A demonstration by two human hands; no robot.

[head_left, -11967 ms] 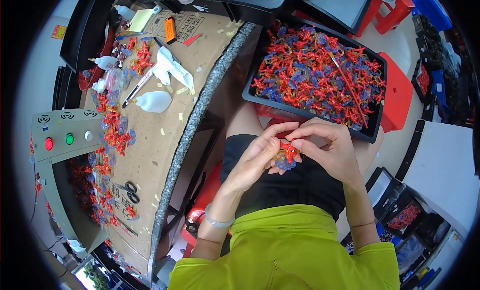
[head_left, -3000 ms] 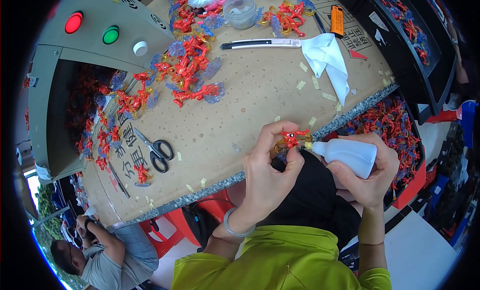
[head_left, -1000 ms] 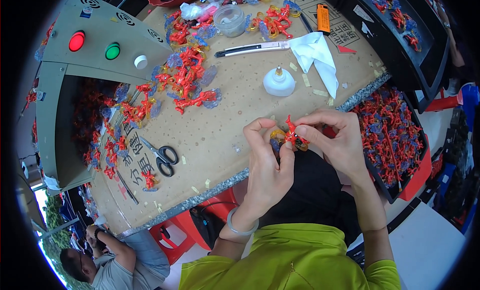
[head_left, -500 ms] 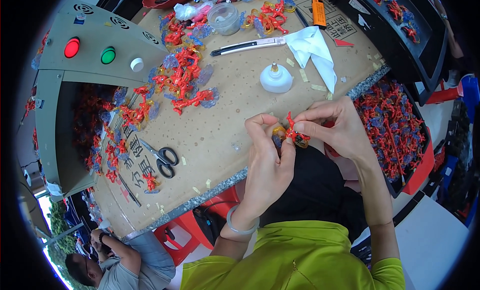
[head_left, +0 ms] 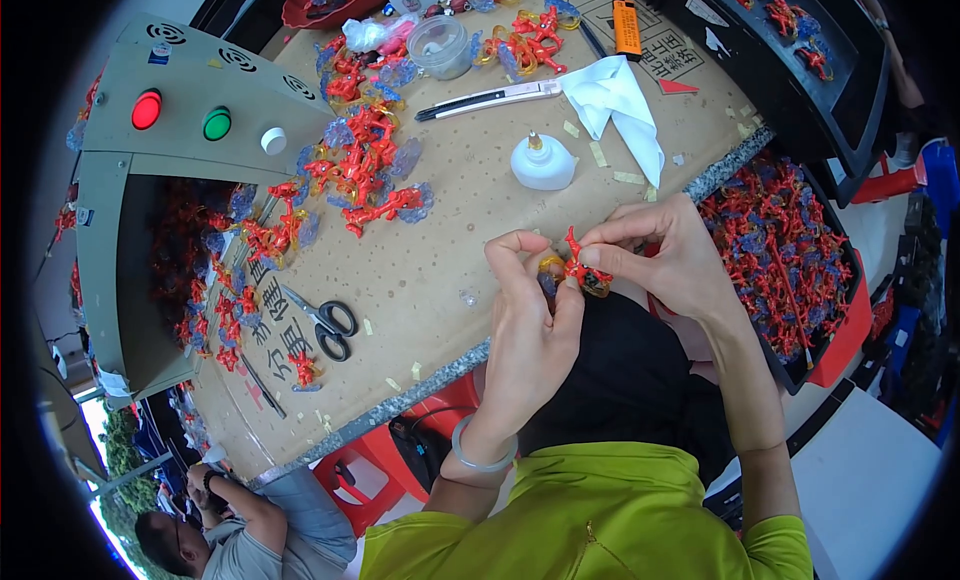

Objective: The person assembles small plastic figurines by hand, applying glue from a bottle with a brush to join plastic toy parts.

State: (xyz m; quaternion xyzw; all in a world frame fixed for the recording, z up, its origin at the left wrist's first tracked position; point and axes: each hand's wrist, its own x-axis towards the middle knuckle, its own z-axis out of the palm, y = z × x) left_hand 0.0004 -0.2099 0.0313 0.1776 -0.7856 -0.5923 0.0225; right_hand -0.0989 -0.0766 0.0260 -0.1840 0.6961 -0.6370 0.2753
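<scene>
Fingertips of left hand (head_left: 530, 320) and right hand (head_left: 665, 255) are pinched together on a small red toy figure (head_left: 580, 270), held above the cardboard-covered table (head_left: 440, 280) edge, evidently so parts stay aligned; glue bottle (head_left: 542, 162) stands near.

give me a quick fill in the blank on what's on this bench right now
1. Both hands pinch a small ____ toy figure.
2. The black-handled scissors lie ____ on the cardboard.
3. On the grey machine, the red button sits beside a ____ button.
4. The white bottle stands next to a white ____.

Missing words: red; open; green; cloth
</scene>
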